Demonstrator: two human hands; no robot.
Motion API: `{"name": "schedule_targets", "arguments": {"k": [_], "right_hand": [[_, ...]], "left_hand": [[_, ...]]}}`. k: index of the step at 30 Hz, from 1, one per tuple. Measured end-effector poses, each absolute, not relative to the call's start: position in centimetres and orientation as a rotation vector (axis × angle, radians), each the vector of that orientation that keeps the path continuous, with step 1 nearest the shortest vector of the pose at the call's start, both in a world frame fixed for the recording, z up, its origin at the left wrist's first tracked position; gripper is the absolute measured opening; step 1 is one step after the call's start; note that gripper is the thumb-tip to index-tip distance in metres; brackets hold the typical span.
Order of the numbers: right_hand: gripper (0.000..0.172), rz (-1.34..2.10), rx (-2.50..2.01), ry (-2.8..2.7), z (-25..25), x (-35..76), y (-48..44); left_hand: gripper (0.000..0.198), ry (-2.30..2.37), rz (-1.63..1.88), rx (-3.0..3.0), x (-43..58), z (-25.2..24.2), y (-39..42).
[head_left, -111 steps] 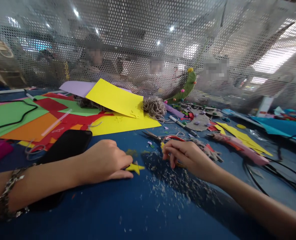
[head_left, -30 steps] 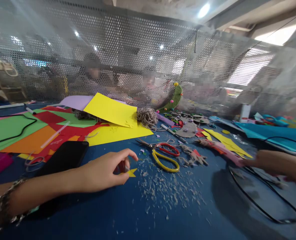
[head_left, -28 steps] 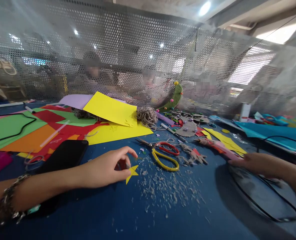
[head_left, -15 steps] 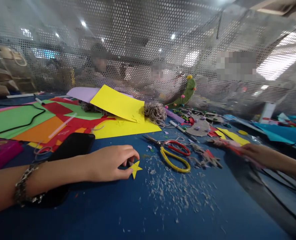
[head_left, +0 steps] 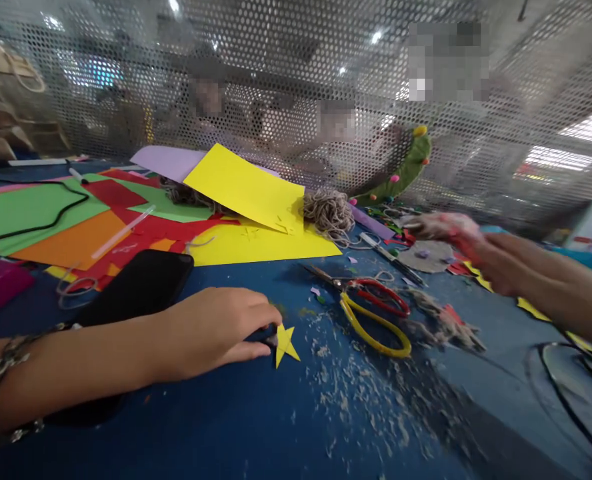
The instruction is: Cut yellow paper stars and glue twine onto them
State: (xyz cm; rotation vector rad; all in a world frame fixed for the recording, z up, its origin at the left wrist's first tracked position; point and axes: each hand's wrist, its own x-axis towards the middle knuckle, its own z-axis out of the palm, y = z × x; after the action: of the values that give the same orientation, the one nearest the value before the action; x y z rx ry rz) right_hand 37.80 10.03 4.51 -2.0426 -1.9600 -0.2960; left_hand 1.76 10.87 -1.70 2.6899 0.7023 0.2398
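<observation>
My left hand [head_left: 221,330] rests on the blue table, thumb and fingers curled round a small dark thing I cannot make out, at the edge of a yellow paper star [head_left: 287,347]. The star lies flat, touching the fingertips. From the right edge reaches my right hand [head_left: 506,267], blurred and raised above the table, closed on a pink and greyish-brown bundle [head_left: 446,228]. Between the hands lie scissors [head_left: 373,313] with one red and one yellow handle, blades pointing left. Grey yarn bits [head_left: 376,407] are scattered below them.
A black phone [head_left: 146,283] lies beneath my left forearm. Yellow sheets [head_left: 246,190], coloured papers [head_left: 66,240] and a grey yarn ball [head_left: 329,212] sit behind. A pen [head_left: 391,260], cables [head_left: 561,400] and a green curved piece [head_left: 406,173] are at right.
My right hand has lifted with the bundle, up and away from the table. The view has shifted, so the table things appear further right. My left hand stays beside the star.
</observation>
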Motion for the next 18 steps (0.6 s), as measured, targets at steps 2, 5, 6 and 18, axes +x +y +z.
{"name": "schedule_targets", "arguments": {"k": [2, 5, 6, 18], "right_hand": [[0.055, -0.301, -2.02, -2.021, 4.2, 33.8, 10.5], [0.044, -0.288, -1.862, -2.107, 3.8, 29.8, 11.5], [0.042, -0.248, -1.825, -2.113, 3.6, 29.1, 11.7], [0.041, -0.118, -1.842, -2.134, 0.9, 29.1, 9.1]], "left_hand": [[0.019, 0.679, 0.219, 2.745, 1.9, -1.7, 11.0], [0.016, 0.595, 0.199, 2.806, 2.1, -1.6, 11.2], [0.017, 0.565, 0.205, 2.836, 2.1, -1.6, 11.2], [0.021, 0.449, 0.148, 2.906, 2.8, -1.2, 10.4]]}}
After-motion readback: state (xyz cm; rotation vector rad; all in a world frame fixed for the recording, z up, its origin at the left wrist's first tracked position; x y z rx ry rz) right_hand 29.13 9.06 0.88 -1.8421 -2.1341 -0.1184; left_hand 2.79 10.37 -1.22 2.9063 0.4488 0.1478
